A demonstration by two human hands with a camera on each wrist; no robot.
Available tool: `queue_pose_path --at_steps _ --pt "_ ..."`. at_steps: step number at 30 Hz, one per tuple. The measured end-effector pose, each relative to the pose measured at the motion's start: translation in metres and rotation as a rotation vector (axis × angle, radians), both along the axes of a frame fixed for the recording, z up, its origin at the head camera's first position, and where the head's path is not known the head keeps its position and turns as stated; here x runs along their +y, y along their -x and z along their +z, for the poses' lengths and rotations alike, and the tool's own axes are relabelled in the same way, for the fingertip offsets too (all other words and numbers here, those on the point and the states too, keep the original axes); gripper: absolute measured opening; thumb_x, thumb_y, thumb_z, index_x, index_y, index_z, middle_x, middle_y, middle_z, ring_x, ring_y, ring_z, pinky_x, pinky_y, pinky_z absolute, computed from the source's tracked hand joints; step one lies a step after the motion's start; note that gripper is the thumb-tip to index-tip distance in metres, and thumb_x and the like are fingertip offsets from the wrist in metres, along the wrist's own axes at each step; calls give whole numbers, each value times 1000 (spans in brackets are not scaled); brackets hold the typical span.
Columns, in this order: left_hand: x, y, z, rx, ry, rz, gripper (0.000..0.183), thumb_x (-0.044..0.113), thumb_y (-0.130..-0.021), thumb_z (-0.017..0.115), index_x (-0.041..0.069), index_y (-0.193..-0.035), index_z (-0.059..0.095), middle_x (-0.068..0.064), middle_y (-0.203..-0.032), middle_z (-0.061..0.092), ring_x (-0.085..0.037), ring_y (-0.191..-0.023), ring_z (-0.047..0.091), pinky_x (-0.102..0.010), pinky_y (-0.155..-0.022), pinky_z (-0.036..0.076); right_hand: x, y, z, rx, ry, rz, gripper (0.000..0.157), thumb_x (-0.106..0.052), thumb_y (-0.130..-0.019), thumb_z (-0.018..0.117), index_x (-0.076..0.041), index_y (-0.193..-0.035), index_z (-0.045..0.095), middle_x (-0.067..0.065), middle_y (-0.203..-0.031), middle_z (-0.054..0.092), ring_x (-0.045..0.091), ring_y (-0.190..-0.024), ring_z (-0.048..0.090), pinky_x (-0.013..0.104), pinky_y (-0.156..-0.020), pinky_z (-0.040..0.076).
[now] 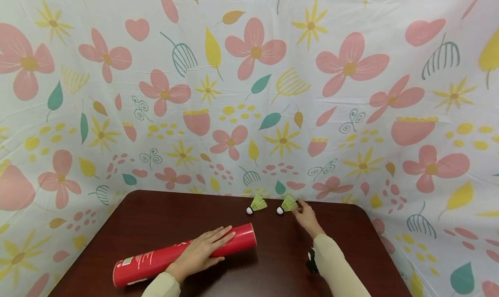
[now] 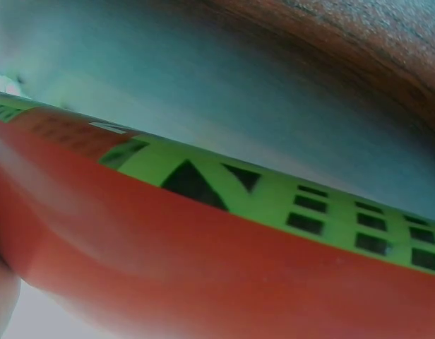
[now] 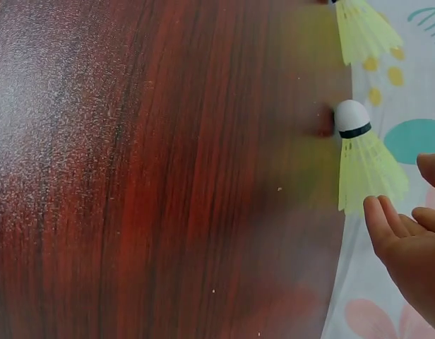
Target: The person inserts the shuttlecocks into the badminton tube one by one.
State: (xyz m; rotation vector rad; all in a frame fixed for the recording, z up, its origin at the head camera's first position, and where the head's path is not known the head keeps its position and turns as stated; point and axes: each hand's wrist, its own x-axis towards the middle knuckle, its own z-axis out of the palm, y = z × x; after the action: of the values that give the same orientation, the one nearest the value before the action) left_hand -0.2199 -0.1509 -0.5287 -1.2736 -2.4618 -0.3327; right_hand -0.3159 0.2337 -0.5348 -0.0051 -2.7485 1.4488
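Observation:
A long red tube (image 1: pixel 152 260) with printed lettering and a barcode lies slantwise across the near left of the table. My left hand (image 1: pixel 199 249) rests over its middle, fingers stretched along the top and thumb on the near side. In the left wrist view the tube's red wall (image 2: pixel 203 261) with a green and black band fills much of the picture. By the far edge, my right hand (image 1: pixel 306 218) is at the yellow skirt of a white-tipped shuttlecock (image 1: pixel 289 203). The right wrist view shows its fingertips (image 3: pixel 376 208) beside the skirt's rim, thumb apart; contact is uncertain.
A second shuttlecock (image 1: pixel 257 204) lies to the left of the first, also near the back edge. Both sit on a dark reddish-brown table (image 1: pixel 280 262). Behind and beside it hangs a white flower-printed cloth (image 1: pixel 241 167). A black device (image 1: pixel 311 261) is on the right wrist.

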Motion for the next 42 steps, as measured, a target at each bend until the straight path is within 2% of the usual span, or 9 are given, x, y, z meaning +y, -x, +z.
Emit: queue_pose_path --at_steps 6,11,17,25,33,42 --pt "1 -1 2 -10 -1 -1 89 27 -75 83 19 -150 36 -4 -152 37 -30 -129 47 -45 -99 45 -2 2 -4 -20 34 -11 58 -5 -98 50 8 -148 24 33 -141 37 45 -124 45 51 -90 48" --pt "1 -2 3 -11 -1 -5 88 27 -75 83 18 -150 37 -4 -152 37 -30 -129 48 -45 -99 45 -3 1 -7 16 58 -16 54 0 -97 51 12 -144 28 34 -140 39 46 -123 45 49 -91 49" --pt "1 -2 4 -20 5 -2 89 28 -76 82 19 -151 35 -2 -154 34 -30 -129 47 -45 -99 45 -5 0 -9 95 30 -57 45 1 -94 56 13 -135 44 32 -120 55 43 -108 55 45 -80 53" --pt "1 -2 4 -21 11 12 87 29 -78 81 21 -151 34 0 -154 33 -27 -132 45 -43 -101 44 -8 -5 -9 136 -67 -136 26 -4 -90 65 10 -112 65 25 -104 65 38 -93 62 45 -73 53" --pt "1 -4 2 -12 9 10 88 29 -76 82 20 -150 35 -2 -153 35 -27 -132 45 -44 -100 44 -10 -13 -11 126 -57 -166 17 -3 -89 65 8 -101 70 21 -94 67 26 -72 60 36 -60 48" --pt "0 -4 3 -9 8 11 91 28 -75 83 21 -151 33 0 -155 32 -28 -131 46 -44 -100 44 -8 -17 -7 139 -35 -168 17 -6 -89 67 7 -99 70 16 -86 70 26 -73 65 36 -61 52"
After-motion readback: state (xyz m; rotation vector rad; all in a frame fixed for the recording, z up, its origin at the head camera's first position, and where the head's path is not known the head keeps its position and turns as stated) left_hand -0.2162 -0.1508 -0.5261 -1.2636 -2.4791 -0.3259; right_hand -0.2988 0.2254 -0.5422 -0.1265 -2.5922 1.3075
